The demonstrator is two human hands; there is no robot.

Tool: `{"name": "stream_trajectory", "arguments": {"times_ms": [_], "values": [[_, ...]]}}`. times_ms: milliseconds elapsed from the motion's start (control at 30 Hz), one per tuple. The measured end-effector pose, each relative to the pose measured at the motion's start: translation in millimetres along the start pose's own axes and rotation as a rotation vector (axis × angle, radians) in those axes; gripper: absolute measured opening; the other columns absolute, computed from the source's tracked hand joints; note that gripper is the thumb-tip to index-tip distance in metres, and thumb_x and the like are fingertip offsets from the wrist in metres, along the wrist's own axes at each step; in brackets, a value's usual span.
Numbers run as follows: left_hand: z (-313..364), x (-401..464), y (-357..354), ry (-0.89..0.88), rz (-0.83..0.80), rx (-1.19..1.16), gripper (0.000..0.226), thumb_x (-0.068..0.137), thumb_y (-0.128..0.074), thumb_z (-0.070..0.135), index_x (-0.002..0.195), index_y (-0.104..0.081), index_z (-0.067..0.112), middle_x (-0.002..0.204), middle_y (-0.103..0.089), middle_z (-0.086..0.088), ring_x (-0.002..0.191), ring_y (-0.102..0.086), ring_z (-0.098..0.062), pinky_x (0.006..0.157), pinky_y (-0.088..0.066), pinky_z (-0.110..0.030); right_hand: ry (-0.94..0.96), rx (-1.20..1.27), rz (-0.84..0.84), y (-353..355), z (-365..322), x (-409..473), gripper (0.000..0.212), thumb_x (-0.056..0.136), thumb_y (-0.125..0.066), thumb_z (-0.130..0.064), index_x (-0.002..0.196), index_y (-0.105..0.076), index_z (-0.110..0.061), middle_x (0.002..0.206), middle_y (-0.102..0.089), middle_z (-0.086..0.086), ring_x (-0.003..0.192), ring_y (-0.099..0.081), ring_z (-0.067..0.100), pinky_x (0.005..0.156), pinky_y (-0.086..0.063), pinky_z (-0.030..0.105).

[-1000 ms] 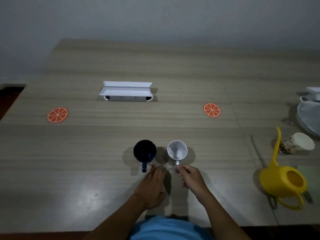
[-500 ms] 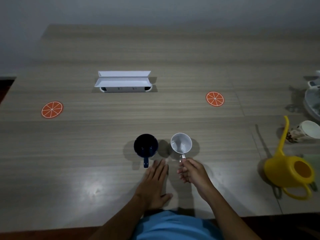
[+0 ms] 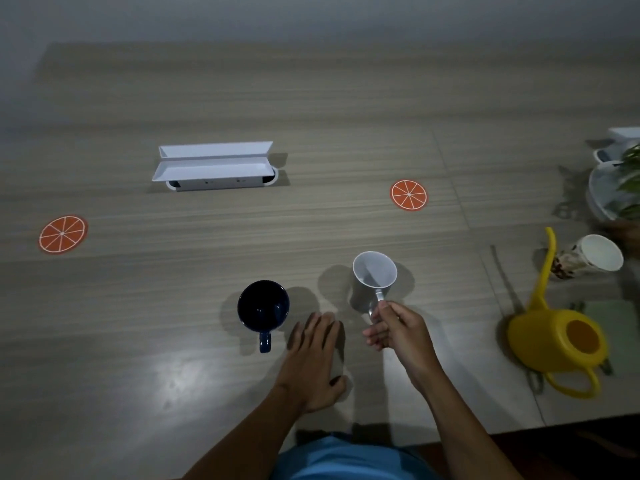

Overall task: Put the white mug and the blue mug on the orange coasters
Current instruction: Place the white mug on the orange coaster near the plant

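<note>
Pinching glossy white ceramic mug (image 3: 374,278) by handle, your right hand (image 3: 398,329) held it tilted; level it before round orange-slice coaster (image 3: 408,195) toward table's right edge. Left hand (image 3: 313,358) lay spread flat.

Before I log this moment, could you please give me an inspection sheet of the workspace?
Surface: wood-grain table, glare near the front edge.
Job's things: white mug tilted, held by its handle; blue mug upright on the table; left coaster and right coaster both bare.
Clutter: yellow watering can, paper cup, white socket box, plant pot.
Grippers: right hand grips the white mug; left hand flat on the table.
Cables: nothing seen.
Surroundings: plain wall.
</note>
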State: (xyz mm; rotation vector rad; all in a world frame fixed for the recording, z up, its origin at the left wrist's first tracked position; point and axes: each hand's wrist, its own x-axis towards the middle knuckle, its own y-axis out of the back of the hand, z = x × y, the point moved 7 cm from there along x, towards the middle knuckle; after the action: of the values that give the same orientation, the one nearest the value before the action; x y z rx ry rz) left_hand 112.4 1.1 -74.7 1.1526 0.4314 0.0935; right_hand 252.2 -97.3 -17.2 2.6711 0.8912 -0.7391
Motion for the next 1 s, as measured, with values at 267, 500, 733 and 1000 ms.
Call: {"name": "stream_trajectory", "arguments": {"times_ms": [267,500,733,1000], "values": [[5,44,15,0.101,-0.057,0.026,0.102,0.077,-0.041,0.072,0.155,-0.005,0.016,0.167,-0.005,-0.009,0.153,0.007,-0.030,0.119,-0.002,-0.063,0.032,0.041,0.100,28,-20,47,0.032,0.104,-0.053,-0.030,0.085,-0.068,-0.009,0.068,-0.075,0.019,0.056,-0.067,0.025,0.053,-0.050,0.031],[-7,119,51,0.102,0.032,0.061,0.108,0.080,-0.037,0.076,0.155,0.010,0.014,0.166,0.013,-0.009,0.151,0.014,-0.032,0.117,0.007,-0.063,0.088,0.069,0.172,47,-53,96,0.033,0.105,-0.053,-0.031,0.081,-0.066,-0.012,0.068,-0.076,0.018,0.056,-0.068,0.024,0.057,-0.052,0.033],[-43,193,71,0.203,-0.040,0.005,0.132,0.059,-0.032,0.100,0.153,0.020,0.023,0.161,0.031,-0.006,0.148,0.027,-0.033,0.113,0.014,-0.068,0.156,0.104,0.237,64,-100,148,0.030,0.106,-0.050,-0.024,0.084,-0.063,-0.009,0.071,-0.076,0.017,0.055,-0.068,0.023,0.054,-0.052,0.029],[-59,201,52,0.175,-0.144,-0.061,0.160,0.031,-0.058,0.098,0.146,0.033,0.033,0.156,0.042,0.002,0.139,0.044,-0.025,0.102,0.034,-0.058,0.186,0.081,0.303,85,-105,204,0.030,0.105,-0.052,-0.025,0.081,-0.065,-0.013,0.062,-0.074,0.009,0.054,-0.064,0.025,0.054,-0.050,0.030]]}}
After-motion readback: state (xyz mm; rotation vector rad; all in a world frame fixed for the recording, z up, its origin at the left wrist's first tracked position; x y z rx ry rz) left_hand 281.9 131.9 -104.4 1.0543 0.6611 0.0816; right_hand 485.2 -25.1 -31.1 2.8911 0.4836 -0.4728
